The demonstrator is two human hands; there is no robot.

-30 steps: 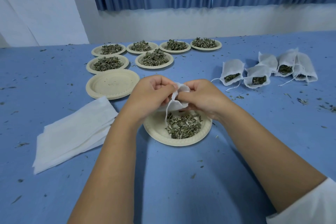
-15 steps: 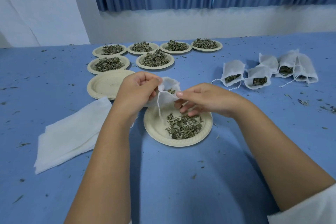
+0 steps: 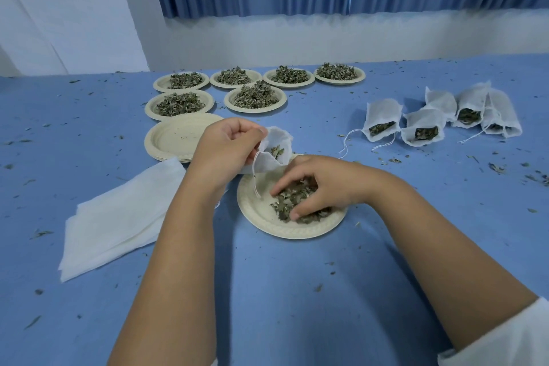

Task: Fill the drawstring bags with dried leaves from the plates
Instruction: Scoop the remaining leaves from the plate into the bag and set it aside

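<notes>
Head cam view, with everything placed off the working plate [image 3: 267, 223] in the middle of the blue table [image 3: 297, 291].

Progress looks roughly a third of the way, I'd guess. Five or so filled bags [image 3: 383, 122] lie in a bunch beyond the plate and off to its right, mouths open and leaves showing. A stack of empty plates [image 3: 178, 137] sits just beyond it to the left. What's left is six full plates [image 3: 255, 96] further back behind it, plus a pile of flat bags [image 3: 118, 217] to its left.

Right now the left hand [image 3: 225, 148] pinches the rim of a drawstring bag [image 3: 276, 148], held just above the plate's far-left edge with the mouth gaping. It has a few bits inside, so it's barely started. The right hand [image 3: 323, 184] is down in the plate, fingers curled around a clump of dried leaves [image 3: 285, 205]. About half a plateful remains there.

Things in the way: the bag's drawstring [image 3: 255, 178] dangles over the plate, so it could snag or drag through the leaves. Loose crumbs [image 3: 392, 160] are scattered all round the plate, so spills are clearly a thing here.
</notes>
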